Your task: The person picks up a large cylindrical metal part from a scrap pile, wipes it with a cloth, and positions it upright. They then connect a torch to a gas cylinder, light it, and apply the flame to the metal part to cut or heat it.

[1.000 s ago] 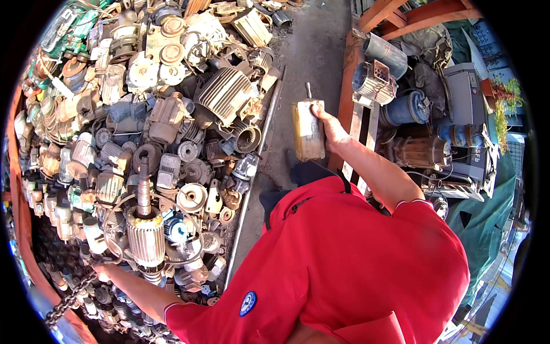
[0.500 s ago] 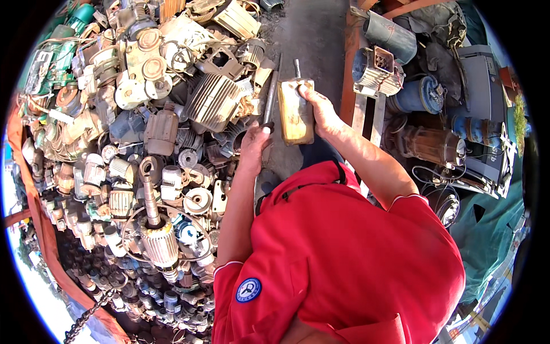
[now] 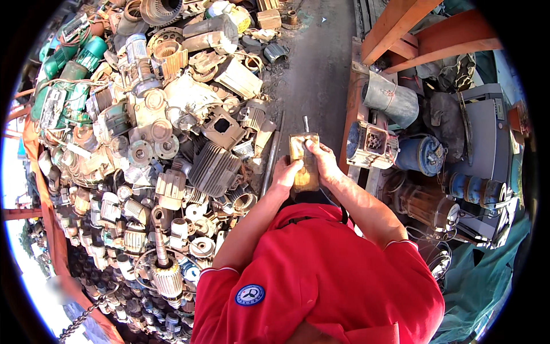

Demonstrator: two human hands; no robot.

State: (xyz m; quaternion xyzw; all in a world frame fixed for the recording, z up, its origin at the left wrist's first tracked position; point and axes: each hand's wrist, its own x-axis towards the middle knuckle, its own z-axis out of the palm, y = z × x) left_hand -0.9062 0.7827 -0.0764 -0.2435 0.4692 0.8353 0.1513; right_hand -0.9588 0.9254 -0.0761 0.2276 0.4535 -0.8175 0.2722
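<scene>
A worn, yellowish-brown rectangular metal block (image 3: 306, 181) with a short metal shaft (image 3: 306, 122) sticking out of its far end is held upright in front of my chest. My right hand (image 3: 325, 161) grips its right side, the thumb lying across the upper face. Against the left side, my left hand (image 3: 286, 172) is closed on the block with its thumb on the front. The fingers behind the block are hidden. To the left of my left hand, a long metal rod (image 3: 270, 163) lies along the edge of a heap of scrap motors.
The heap, with a finned motor housing (image 3: 214, 168) and an upright rotor (image 3: 166, 276), fills the left side. A concrete path (image 3: 318, 69) runs ahead. On the right stand an orange steel beam (image 3: 395, 26), a blue motor (image 3: 421, 155) and a grey cabinet (image 3: 484, 132).
My left hand has come from beside the rod to the block and now grips its left side. The block sits lower in the picture, and the view has tilted farther up the path.
</scene>
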